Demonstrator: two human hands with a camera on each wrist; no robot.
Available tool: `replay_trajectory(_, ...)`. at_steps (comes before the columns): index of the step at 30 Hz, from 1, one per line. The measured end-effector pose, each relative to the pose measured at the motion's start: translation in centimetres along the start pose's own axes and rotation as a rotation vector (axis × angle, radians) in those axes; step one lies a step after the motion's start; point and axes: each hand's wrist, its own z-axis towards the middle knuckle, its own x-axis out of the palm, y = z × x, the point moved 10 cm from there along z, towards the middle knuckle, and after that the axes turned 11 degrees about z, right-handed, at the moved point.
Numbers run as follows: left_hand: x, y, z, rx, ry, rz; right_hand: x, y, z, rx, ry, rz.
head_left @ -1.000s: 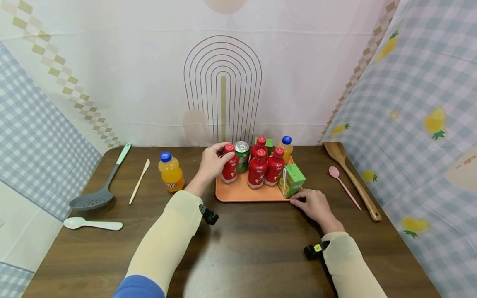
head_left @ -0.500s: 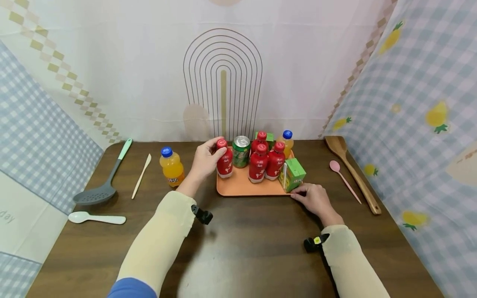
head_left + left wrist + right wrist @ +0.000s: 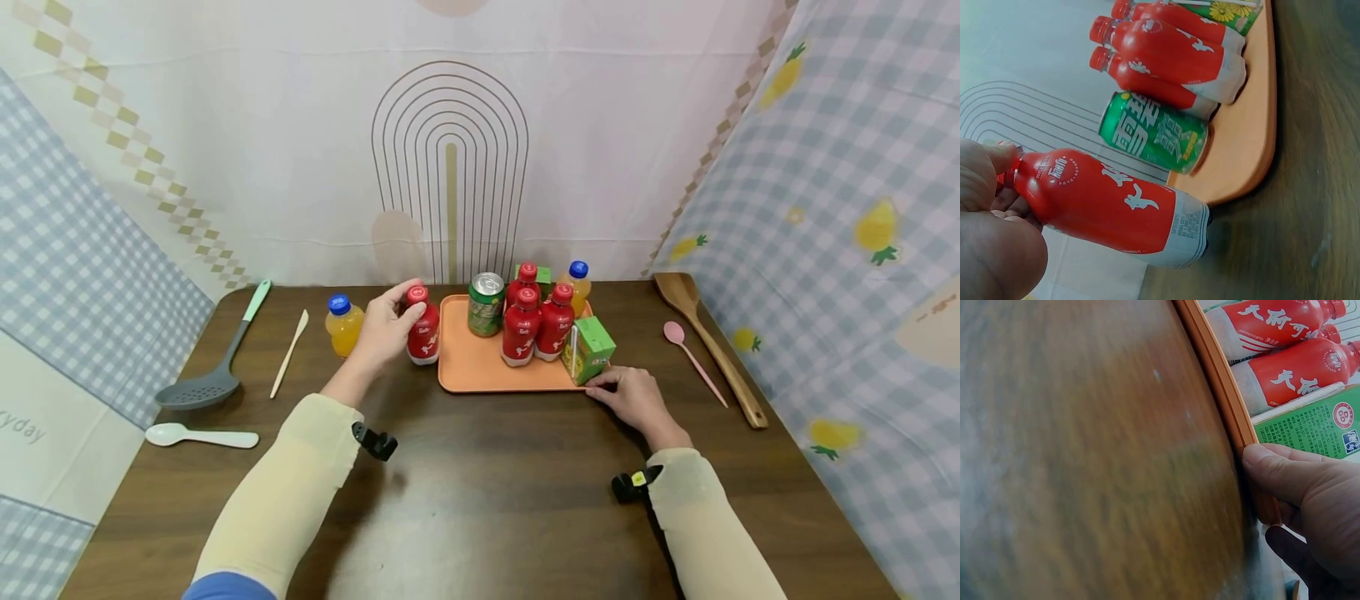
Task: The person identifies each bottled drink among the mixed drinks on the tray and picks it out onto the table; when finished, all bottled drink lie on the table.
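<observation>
My left hand point(image 3: 384, 332) grips a red drink bottle point(image 3: 423, 335) round its neck, just off the left edge of the orange tray point(image 3: 476, 377). In the left wrist view the bottle point(image 3: 1110, 203) has a white base, and thumb and fingers close about its red cap end. On the tray stand a green can point(image 3: 486, 315), three similar red bottles point(image 3: 519, 337), an orange-drink bottle point(image 3: 576, 292) at the back right and a green juice box point(image 3: 595, 342). My right hand point(image 3: 636, 407) pinches the tray's front right corner, thumb on the rim point(image 3: 1235, 419), beside the juice box.
Another orange-drink bottle point(image 3: 343, 332) stands left of the tray, partly behind my left hand. Farther left lie a thin pale knife point(image 3: 289, 354), a slotted turner point(image 3: 206, 387) and a white spoon point(image 3: 202, 437). A pink spoon point(image 3: 693, 362) and a wooden spatula point(image 3: 708, 350) lie at the right.
My left hand has carried the red bottle leftward, from the tray's left end to beyond its edge. The right hand has stayed at the tray corner.
</observation>
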Motion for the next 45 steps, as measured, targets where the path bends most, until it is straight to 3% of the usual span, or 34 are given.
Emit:
replay_trajectory(9, -1.1, 1.2, -0.7, -0.012, 0.006, 0.0, 0.0, 0.0, 0.1, 0.001, -0.008, 0.001)
replay_trajectory(29, -2.9, 1.9, -1.7, 0.006, 0.018, 0.046, 0.0, 0.0, 0.1, 0.005, 0.0, 0.004)
replay_trajectory(37, -3.5, -1.0, -2.9, -0.021, 0.044, 0.035, 0.1, 0.0, 0.1, -0.007, -0.009, -0.006)
replay_trajectory(45, -3.5, 1.7, -2.0, -0.014, 0.029, 0.029, 0.1, 0.1, 0.1, -0.011, -0.006, -0.012)
